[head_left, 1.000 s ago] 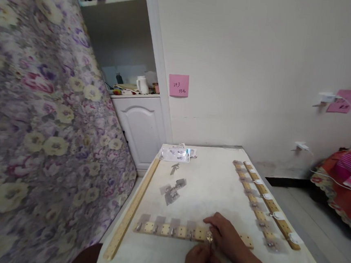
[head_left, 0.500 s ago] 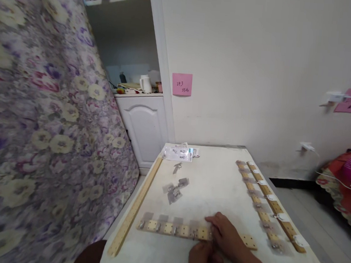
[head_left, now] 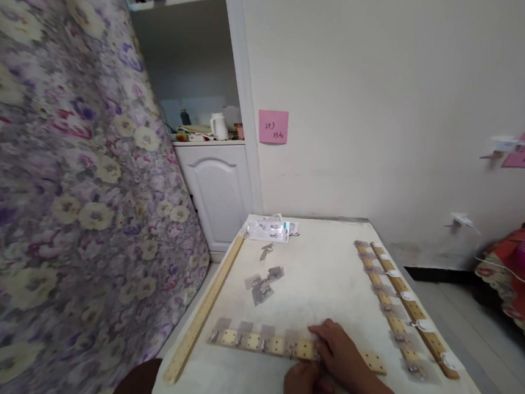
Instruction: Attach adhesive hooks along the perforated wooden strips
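Note:
A pale wooden strip (head_left: 278, 346) with drilled holes lies crosswise near the front of the table. Several clear adhesive hooks (head_left: 263, 338), each a see-through square with a metal hook, are spaced along it. My right hand (head_left: 336, 350) is over the strip's right part, index finger stretched left, other fingers curled around a hook mostly hidden beneath them. Just below the strip's front edge, my left hand (head_left: 301, 387) is closed, fingers curled in; whatever it grips is hidden. Loose clear hooks (head_left: 264, 286) lie beyond the strip, left of my hands.
A bare wooden strip (head_left: 204, 308) runs along the table's left edge. At right are a strip with clear hooks (head_left: 386, 308) and a darker strip with white hooks (head_left: 411, 306). Hook packaging (head_left: 266, 228) lies at the far left corner. A floral curtain (head_left: 75, 180) hangs at left.
The view has shifted very slightly. Both hands stay at the same place on the strip, with almost no visible movement.

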Demonstrator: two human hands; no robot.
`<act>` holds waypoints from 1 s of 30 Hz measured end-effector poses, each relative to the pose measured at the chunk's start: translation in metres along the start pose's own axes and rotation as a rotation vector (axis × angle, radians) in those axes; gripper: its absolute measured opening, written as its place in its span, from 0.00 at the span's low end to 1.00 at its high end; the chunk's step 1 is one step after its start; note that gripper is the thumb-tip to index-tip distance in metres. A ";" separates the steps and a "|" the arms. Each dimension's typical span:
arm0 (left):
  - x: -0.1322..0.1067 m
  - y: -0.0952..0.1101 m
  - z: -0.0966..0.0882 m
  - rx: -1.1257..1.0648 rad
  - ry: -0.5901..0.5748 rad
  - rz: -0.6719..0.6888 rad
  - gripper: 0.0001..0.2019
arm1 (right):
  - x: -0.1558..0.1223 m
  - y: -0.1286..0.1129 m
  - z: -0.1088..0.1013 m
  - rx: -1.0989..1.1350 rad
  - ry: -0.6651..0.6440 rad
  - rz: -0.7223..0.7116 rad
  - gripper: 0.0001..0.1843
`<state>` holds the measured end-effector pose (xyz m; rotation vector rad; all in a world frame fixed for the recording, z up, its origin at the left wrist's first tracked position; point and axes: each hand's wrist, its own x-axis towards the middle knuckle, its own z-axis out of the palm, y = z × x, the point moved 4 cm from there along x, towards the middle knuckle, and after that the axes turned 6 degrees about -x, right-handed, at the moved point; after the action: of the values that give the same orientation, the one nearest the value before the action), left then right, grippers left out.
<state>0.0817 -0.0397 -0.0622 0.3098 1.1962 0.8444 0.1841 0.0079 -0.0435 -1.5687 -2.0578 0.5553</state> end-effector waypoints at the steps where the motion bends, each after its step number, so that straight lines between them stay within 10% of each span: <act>1: 0.000 0.000 0.000 0.001 0.000 -0.003 0.10 | 0.000 0.000 0.000 -0.001 0.000 0.002 0.20; 30: 0.000 0.000 0.002 -0.007 -0.014 0.011 0.06 | 0.001 0.011 0.002 0.112 -0.043 0.006 0.21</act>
<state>0.0841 -0.0395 -0.0615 0.3160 1.1795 0.8546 0.1909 0.0114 -0.0519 -1.5111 -2.0168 0.6998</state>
